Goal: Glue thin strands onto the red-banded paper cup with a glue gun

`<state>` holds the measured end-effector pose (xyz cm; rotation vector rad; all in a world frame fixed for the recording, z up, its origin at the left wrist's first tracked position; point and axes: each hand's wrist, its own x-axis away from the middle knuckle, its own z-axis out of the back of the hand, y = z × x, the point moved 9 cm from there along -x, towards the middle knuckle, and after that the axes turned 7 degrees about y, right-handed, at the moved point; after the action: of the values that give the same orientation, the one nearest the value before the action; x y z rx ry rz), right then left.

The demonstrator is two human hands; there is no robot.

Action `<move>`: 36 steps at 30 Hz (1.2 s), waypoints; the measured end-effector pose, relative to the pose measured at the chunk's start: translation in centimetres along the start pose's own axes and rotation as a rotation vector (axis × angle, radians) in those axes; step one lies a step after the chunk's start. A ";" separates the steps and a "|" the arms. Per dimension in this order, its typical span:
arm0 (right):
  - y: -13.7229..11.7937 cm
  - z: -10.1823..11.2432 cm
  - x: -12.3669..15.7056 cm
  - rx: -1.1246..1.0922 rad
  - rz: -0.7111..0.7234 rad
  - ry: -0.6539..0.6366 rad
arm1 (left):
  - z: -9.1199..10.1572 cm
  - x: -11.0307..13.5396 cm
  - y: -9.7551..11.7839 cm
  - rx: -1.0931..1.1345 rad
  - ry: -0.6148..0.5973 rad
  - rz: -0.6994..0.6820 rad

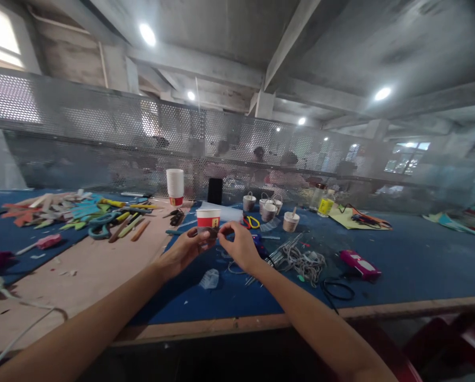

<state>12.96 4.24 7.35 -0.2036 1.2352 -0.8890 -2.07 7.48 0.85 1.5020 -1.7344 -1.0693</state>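
My left hand (187,246) is closed on a small dark piece (209,232) held above the table. Close by on its right, my right hand (239,246) has its thumb and forefinger pinched together; what lies between the tips is too small to make out. Just beyond the hands is a red and white paper cup (208,218), its lower part hidden by my fingers. Yellow-handled scissors (253,222) lie past my right hand. A crumpled piece of clear plastic (209,279) rests on the blue table covering below the hands.
Tangled grey cord (307,263) and thin metal rods lie to the right, near a magenta box (360,264). Several small cups (267,211) stand behind. Stacked paper cups (175,185), knives and blue scissors (102,225) are at left. A perforated metal screen (229,143) closes the back.
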 end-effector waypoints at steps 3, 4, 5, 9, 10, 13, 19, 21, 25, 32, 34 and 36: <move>0.6 0.5 -0.1 -0.070 -0.047 0.036 | 0.0 0.0 -0.2 -0.012 -0.006 0.010; 0.7 0.6 -0.1 -0.086 -0.051 0.042 | 0.1 0.0 -0.2 -0.014 -0.004 0.011; 0.8 0.6 -0.2 -0.093 -0.049 0.044 | 0.1 0.0 -0.3 -0.016 -0.001 0.012; 0.9 0.6 -0.2 -0.003 -0.005 0.038 | 0.1 0.0 -0.3 -0.037 0.005 0.013; 0.8 0.7 -0.2 0.033 0.008 0.037 | 0.1 0.1 -0.3 -0.043 0.005 0.010; 0.7 0.9 -0.2 0.105 -0.001 0.051 | -0.2 0.2 -0.2 -0.052 -0.016 0.002; 1.7 1.1 -0.4 -0.023 -0.166 0.040 | -0.5 0.5 0.0 -0.062 -0.068 -0.003; 2.2 0.9 -0.4 -0.072 -0.227 0.021 | -0.6 0.5 -0.1 -0.067 -0.083 0.000; 2.9 0.7 -0.4 -0.132 -0.294 -0.011 | -0.8 0.6 -0.1 -0.060 -0.096 0.012; 3.3 0.6 -0.3 -0.197 -0.329 -0.005 | -1.4 0.9 0.1 -0.034 -0.107 0.019; 3.4 0.5 -0.3 -0.205 -0.339 -0.011 | -1.4 0.9 0.1 -0.025 -0.112 0.018; 3.6 0.4 -0.3 -0.203 -0.345 -0.014 | -1.4 0.9 0.1 -0.021 -0.113 0.020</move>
<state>15.00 6.66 5.60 -0.5984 1.2983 -1.0538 -1.08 6.38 1.54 1.4336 -1.8043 -1.1785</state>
